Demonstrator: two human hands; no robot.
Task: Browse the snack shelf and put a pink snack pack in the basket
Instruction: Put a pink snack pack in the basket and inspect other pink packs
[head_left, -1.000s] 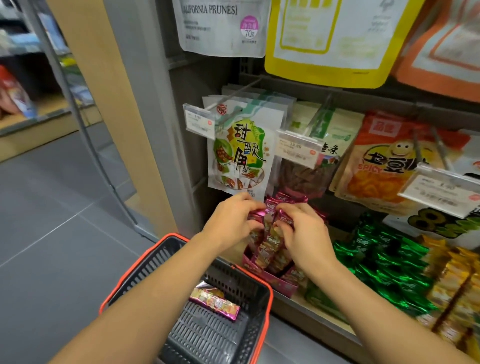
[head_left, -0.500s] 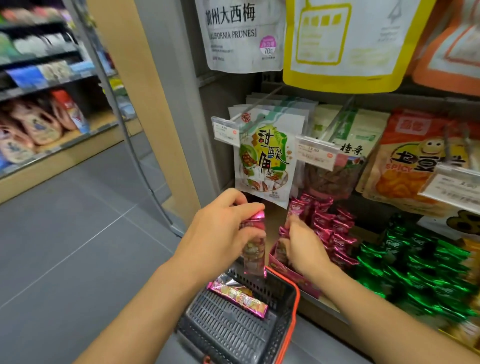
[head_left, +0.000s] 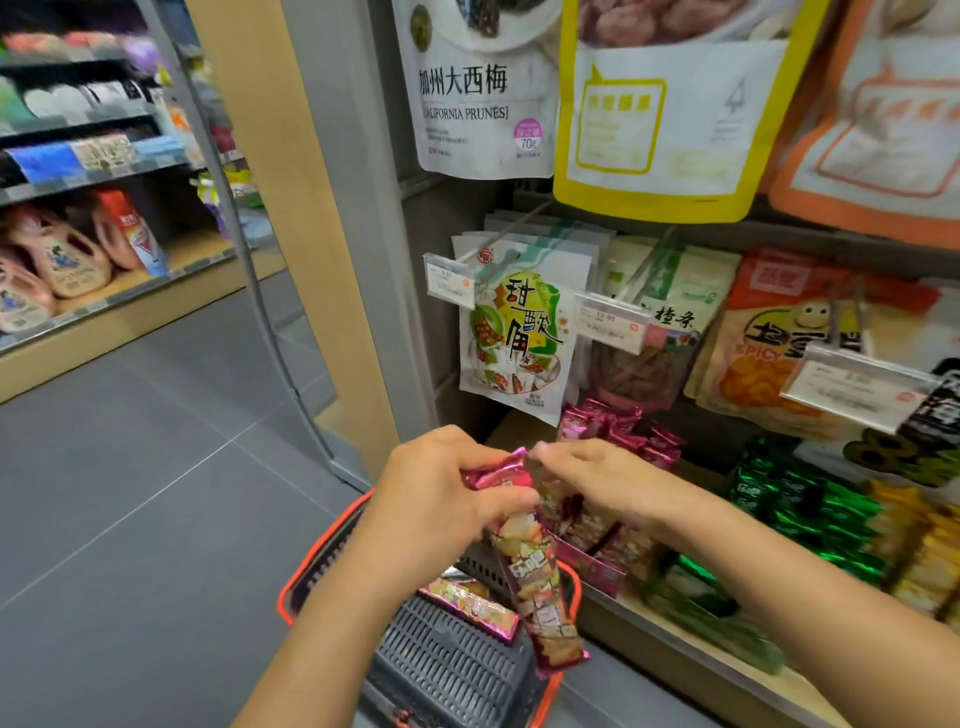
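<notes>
My left hand (head_left: 441, 499) grips a long pink snack pack (head_left: 535, 582) by its upper end. The pack hangs tilted over the right side of the dark basket with a red rim (head_left: 322, 551). My right hand (head_left: 608, 483) is level with it, its fingers stretched left and the fingertips at the pack's top edge. Another pink pack (head_left: 467, 605) lies flat inside the basket. Behind my hands, several more pink packs (head_left: 623, 431) stand in a pink display box (head_left: 597, 569) on the shelf.
Green packs (head_left: 800, 509) and yellow packs (head_left: 930, 561) fill the shelf to the right. Bagged snacks with price tags (head_left: 519, 332) hang above on pegs. A grey upright post (head_left: 374, 260) borders the shelf on the left, with grey floor (head_left: 130, 493) beyond.
My left hand has drawn the pink pack out of the box and now holds it over the basket. My right hand has left the box and risen to the pack's top.
</notes>
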